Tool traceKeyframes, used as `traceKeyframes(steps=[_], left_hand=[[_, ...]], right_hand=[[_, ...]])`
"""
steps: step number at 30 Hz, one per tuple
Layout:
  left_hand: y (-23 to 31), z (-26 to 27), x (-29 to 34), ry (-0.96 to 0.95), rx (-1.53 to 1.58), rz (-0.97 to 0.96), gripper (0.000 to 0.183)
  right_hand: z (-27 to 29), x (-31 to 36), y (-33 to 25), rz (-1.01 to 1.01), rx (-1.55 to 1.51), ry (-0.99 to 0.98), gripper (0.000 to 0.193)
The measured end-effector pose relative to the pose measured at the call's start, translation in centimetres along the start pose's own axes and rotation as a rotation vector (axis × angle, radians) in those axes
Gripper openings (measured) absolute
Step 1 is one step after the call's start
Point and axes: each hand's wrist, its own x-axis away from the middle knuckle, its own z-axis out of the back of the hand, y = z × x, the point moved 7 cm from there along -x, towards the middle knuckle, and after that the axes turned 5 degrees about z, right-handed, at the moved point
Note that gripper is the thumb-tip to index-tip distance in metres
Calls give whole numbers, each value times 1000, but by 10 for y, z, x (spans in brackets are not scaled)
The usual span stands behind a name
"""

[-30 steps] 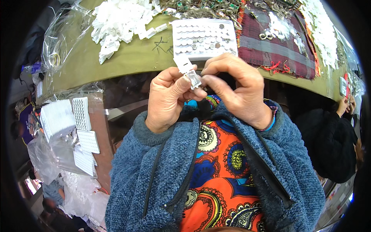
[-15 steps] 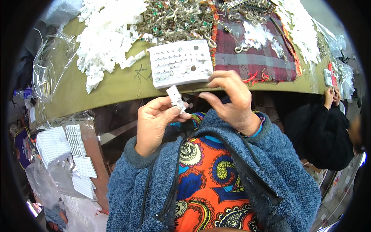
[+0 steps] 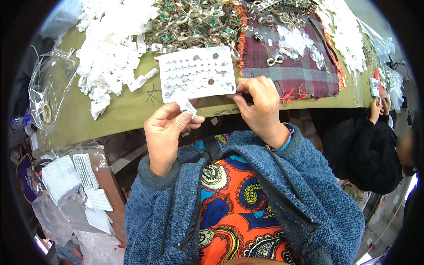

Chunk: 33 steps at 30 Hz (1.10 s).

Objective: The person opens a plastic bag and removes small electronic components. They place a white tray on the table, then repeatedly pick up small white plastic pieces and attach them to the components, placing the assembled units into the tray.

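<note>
My left hand (image 3: 164,134) pinches a small white plastic casing (image 3: 188,107) between thumb and fingers, just off the near edge of a white tray (image 3: 203,92). Rows of small round discs, silvery and dark, sit in the tray. At the tray's near right corner is my right hand (image 3: 263,106), its thumb and forefinger brought together. Whether those fingertips grip the tray's edge or some small piece is hidden.
A heap of white plastic casings (image 3: 108,57) covers the table's left part. Behind the tray lies a tangle of wires with small parts (image 3: 194,22). A plaid cloth (image 3: 287,73) holds more bits. White grid trays (image 3: 98,199) stand lower left; another person's hands (image 3: 380,106) work at right.
My right hand's fingers have gone from spread apart to closed together at the tray's corner. My left hand has moved up and left with the casing. The view has shifted slightly.
</note>
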Motion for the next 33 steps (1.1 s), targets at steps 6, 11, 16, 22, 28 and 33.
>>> traceKeyframes(steps=[6, 11, 16, 22, 28, 33], left_hand=[[4, -1, 0, -27, -89, 96, 29], [5, -19, 4, -204, 79, 193, 26], [5, -34, 3, -373, 125, 374, 26], [-6, -43, 1, -411, 274, 373, 31], [-17, -41, 0, -428, 389, 356, 34], [-17, -41, 0, -426, 403, 360, 36]], right_hand=[[9, -8, 4, -65, -199, 1, 23], [7, -11, -2, -70, -199, 24, 22], [2, -15, -6, -107, -198, -25, 16], [7, -22, -6, -121, -217, -97, 15], [8, -41, 0, -26, -220, -60, 16], [-1, -46, -1, 94, -88, -89, 25]])
